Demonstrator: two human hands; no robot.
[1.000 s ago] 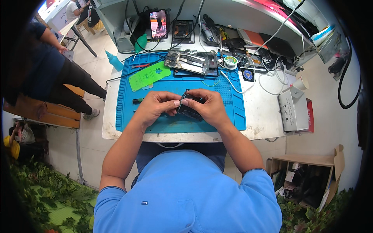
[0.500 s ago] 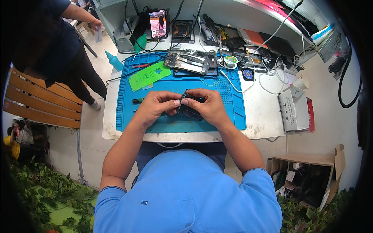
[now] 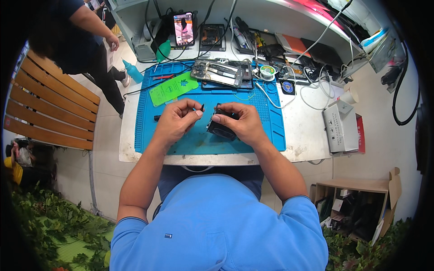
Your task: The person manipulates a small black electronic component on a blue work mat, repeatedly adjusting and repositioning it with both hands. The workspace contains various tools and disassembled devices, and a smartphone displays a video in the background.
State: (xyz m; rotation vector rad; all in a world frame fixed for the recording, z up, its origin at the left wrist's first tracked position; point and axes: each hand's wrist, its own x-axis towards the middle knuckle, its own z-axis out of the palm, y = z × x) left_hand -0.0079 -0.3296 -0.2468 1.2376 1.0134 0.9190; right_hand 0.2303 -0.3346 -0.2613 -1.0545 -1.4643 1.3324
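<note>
Over the blue work mat [image 3: 194,145], my left hand [image 3: 175,122] pinches a small black piece [image 3: 202,108] between thumb and fingertips; its exact kind is too small to make out. Just to the right, my right hand [image 3: 245,123] grips a black device [image 3: 221,131] by its upper edge, tilted, with small metal-looking spots along the left side. A gap separates the small piece from the device. Partly hidden behind my left hand lies a dark tool handle [image 3: 157,118]. A green card [image 3: 174,89] lies beyond that hand.
An opened phone [image 3: 218,73] lies at the mat's far edge, beside a solder spool [image 3: 267,72] and white cables. A lit phone [image 3: 184,29] stands at the back. A blue bottle [image 3: 132,71] is on the left, an open white box [image 3: 341,128] on the right. Someone walks at the left.
My left hand has drawn away leftward from the black device with the small black piece in its fingers. My right hand stays put. The person at the left has moved.
</note>
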